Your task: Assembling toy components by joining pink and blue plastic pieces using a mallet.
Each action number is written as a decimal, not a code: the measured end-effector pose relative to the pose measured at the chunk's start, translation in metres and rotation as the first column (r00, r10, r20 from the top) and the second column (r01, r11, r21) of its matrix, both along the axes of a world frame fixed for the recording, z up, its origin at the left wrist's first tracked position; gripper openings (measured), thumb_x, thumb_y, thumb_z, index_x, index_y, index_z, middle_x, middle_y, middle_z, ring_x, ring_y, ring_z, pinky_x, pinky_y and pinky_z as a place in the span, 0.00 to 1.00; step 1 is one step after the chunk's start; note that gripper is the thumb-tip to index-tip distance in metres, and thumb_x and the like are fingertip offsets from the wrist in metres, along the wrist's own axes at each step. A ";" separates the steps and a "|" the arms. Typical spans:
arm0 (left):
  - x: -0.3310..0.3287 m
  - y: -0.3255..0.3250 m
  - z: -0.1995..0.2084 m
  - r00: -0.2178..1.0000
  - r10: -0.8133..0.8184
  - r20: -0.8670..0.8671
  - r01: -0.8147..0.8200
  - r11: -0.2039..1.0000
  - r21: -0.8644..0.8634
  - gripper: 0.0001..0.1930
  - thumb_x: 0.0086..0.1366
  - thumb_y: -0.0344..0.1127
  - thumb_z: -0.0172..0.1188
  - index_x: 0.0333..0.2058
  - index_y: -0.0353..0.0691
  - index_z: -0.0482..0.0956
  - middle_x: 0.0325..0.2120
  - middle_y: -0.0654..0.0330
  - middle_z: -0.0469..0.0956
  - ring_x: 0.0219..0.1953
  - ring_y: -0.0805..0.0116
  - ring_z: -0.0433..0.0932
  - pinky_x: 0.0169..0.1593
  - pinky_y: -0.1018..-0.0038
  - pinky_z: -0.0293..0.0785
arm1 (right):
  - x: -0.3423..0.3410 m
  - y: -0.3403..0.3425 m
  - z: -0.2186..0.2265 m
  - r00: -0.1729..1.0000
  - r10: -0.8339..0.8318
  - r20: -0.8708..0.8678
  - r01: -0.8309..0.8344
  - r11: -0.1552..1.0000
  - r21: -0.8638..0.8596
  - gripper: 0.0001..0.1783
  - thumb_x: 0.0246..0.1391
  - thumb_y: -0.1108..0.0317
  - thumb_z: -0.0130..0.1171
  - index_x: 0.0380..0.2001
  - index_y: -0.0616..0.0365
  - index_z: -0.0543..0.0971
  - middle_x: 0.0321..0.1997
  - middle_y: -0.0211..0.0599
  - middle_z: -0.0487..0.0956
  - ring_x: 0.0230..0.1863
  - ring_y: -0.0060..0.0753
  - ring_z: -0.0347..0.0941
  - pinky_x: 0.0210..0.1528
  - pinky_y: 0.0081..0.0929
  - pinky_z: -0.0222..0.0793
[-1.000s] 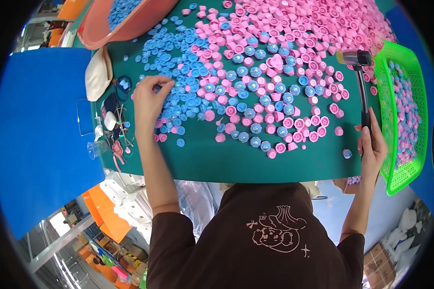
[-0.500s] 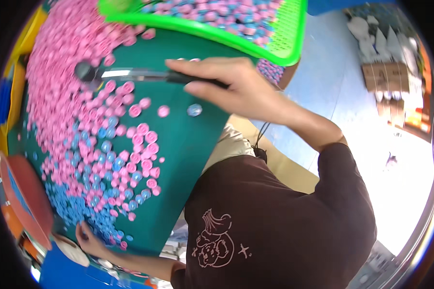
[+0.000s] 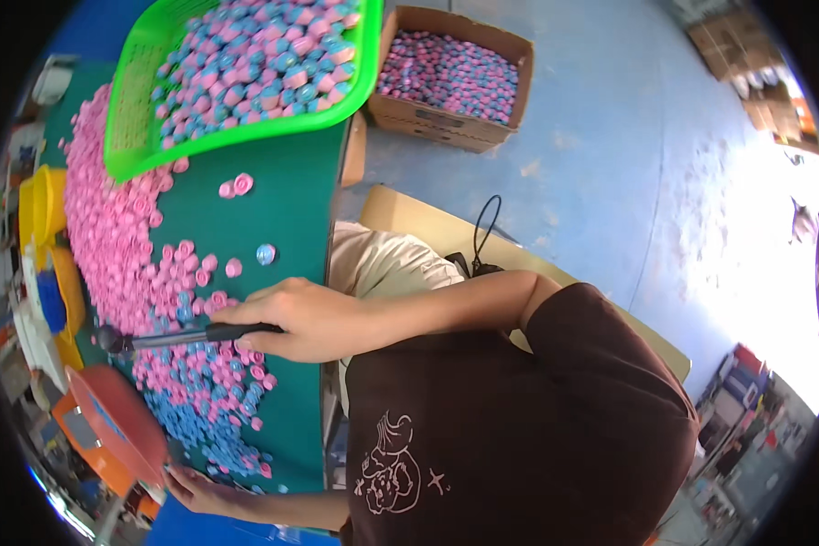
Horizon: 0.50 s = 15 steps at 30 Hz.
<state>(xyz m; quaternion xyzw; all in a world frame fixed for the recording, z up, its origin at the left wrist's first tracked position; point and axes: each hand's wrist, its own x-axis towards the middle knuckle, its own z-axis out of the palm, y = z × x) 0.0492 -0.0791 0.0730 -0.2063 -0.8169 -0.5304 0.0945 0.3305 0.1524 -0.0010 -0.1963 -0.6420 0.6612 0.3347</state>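
Compared with half a second ago, the view is swung further right. The green bench point(image 3: 291, 214) now lies at the left of the picture, the green basket point(image 3: 246, 136) on it is at upper left, and the cardboard box point(image 3: 428, 127) of pink-and-blue pieces beyond the bench's edge, mostly hidden before, shows almost whole. The head of the hammer point(image 3: 168, 338), earlier seen against the pink heap point(image 3: 109, 246), now appears near the reddish basin point(image 3: 123, 414). The left hand point(image 3: 200, 491), earlier at the blue caps point(image 3: 187, 423), now shows right by the basin's lower end.

The hammer is over the bench, its shaft crossing the view of the loose pieces; whether it touches them cannot be told. Its long axis runs nearly level across the picture, the head pointing left and dipping slightly, the handle running right into the right hand point(image 3: 305, 318), whose fingers are wrapped around it. Whether the left fingers pinch anything cannot be made out.

The hammer has a dark, rounded head, slightly blurred, a slim grey shaft with a metallic sheen, and a black grip. Nearer the bench's edge sits one blue-topped piece point(image 3: 266, 254), shiny on top.
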 end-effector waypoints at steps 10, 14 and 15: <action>0.048 -0.047 -0.024 0.997 0.044 0.066 -0.047 0.998 0.050 0.13 0.65 0.30 0.58 0.47 0.33 0.78 0.33 0.65 0.77 0.32 0.81 0.70 0.34 0.85 0.64 | 0.024 -0.006 -0.002 0.999 0.008 0.039 0.003 0.965 -0.264 0.23 0.61 0.70 0.56 0.59 0.63 0.70 0.37 0.34 0.80 0.25 0.14 0.70 0.25 0.12 0.65; 0.097 -0.004 -0.034 0.974 -0.075 0.213 0.080 0.997 -0.014 0.15 0.58 0.28 0.66 0.45 0.35 0.80 0.31 0.65 0.77 0.33 0.78 0.72 0.39 0.82 0.68 | 0.032 0.021 -0.003 0.991 -0.034 0.126 0.055 0.984 -0.171 0.22 0.61 0.72 0.54 0.58 0.65 0.70 0.35 0.34 0.79 0.21 0.13 0.68 0.20 0.11 0.61; 0.102 0.007 -0.041 0.986 -0.092 0.141 0.110 0.987 -0.121 0.15 0.56 0.31 0.69 0.42 0.36 0.81 0.30 0.65 0.78 0.31 0.78 0.71 0.39 0.80 0.70 | 0.034 0.025 0.002 0.981 -0.022 0.190 0.046 0.991 -0.123 0.22 0.61 0.72 0.54 0.58 0.65 0.71 0.34 0.34 0.79 0.21 0.13 0.68 0.20 0.11 0.60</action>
